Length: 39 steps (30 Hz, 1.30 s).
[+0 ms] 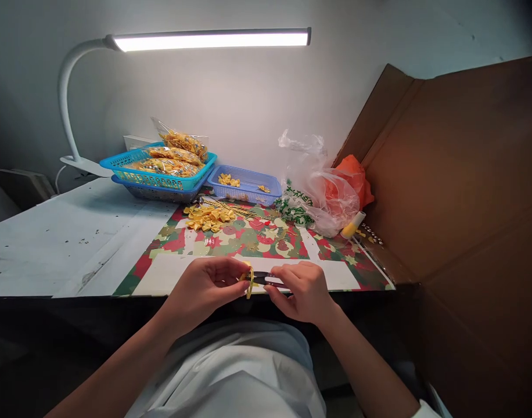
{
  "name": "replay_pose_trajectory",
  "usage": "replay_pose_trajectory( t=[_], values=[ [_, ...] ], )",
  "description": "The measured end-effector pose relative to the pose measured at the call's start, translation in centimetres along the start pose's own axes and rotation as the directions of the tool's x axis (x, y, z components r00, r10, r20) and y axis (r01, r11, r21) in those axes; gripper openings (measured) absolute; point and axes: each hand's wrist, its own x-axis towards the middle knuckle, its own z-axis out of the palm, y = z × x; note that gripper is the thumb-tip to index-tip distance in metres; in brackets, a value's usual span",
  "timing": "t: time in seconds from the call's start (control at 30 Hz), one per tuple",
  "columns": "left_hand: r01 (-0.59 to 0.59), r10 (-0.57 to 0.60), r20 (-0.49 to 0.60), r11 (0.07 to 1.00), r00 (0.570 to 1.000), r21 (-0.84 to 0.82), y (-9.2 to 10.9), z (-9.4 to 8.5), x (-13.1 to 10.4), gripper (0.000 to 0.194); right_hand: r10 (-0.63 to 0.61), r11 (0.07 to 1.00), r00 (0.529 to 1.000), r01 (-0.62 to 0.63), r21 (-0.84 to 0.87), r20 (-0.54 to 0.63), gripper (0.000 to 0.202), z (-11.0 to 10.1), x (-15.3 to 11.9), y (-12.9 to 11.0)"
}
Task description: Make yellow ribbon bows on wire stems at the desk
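Gold loop [251, 282] sits at 6 o'clock by the table's [65, 249] front edge, pinched in L hand [207, 284], fingertips nearly closed, prob. to steady it vs. dark tool [261, 276] (pliers?) in R hand's [304, 290] curled grip. Gold pieces [209, 217] at 11 o'clock, prob. for easy reach.

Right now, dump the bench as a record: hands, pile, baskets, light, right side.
Left hand: holds gold-coloured loop
Right hand: holds dark tool, type unclear
Pile: yellow pieces on patterned sheet
Teal basket: filled clear bags
Lavender basket: small yellow clusters
Lamp: lit
Right side: cardboard, standing
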Motion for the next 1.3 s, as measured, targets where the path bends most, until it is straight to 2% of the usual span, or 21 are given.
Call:
replay_pose_trajectory(
  t=[0.2, 0.47, 0.77, 0.93, 1.03, 1.1, 1.17, 1.3],
  values=[
    [-0.027, 0.027, -0.010, 1.000, 1.000, 0.012, 0.2, 0.2, 0.0, 0.025, -0.021, 1.000, 1.000, 0.021, -0.018, -0.023, 0.019, -0.2, 0.1, -0.1],
    [-0.020, 0.022, -0.025, 0.998, 0.999, 0.056, -0.1, 0.2, 0.0, 0.025, -0.028, 0.999, 0.999, 0.030, -0.042, 0.046, 0.023, 0.1, 0.1, 0.0],
    [0.030, -0.030, 0.000, 1.000, 1.000, -0.005, -1.2, 0.1, 1.8, 0.027, 0.018, 1.000, 0.999, -0.018, -0.004, 0.039, 0.022, 1.6, -0.1, 1.2],
    [-0.001, 0.001, -0.007, 1.000, 1.000, 0.010, -1.4, 0.1, 2.0, 0.028, 0.131, 0.991, 0.988, -0.130, 0.020, -0.080, 0.022, 2.0, -0.6, 2.7],
    [-0.050, 0.051, -0.024, 0.998, 0.998, 0.031, -1.5, 0.0, 1.9, 0.026, 0.239, 0.970, 0.970, -0.236, 0.054, -0.044, 0.022, 1.7, -0.8, 3.4],
    [-0.072, 0.073, -0.033, 0.997, 0.997, 0.038, -1.6, 0.0, 1.8, 0.025, 0.268, 0.960, 0.963, -0.266, 0.089, -0.011, 0.022, 1.4, -0.8, 3.4],
    [-0.082, 0.083, -0.033, 0.996, 0.996, 0.044, -1.6, 0.1, 1.7, 0.025, 0.247, 0.963, 0.969, -0.245, 0.116, -0.004, 0.023, 1.3, -0.8, 2.9],
    [-0.103, 0.107, -0.042, 0.992, 0.993, 0.079, -1.6, 0.2, 1.4, 0.024, 0.128, 0.987, 0.990, -0.122, 0.106, -0.056, 0.023, 1.4, -0.7, 1.5]
  ],
)
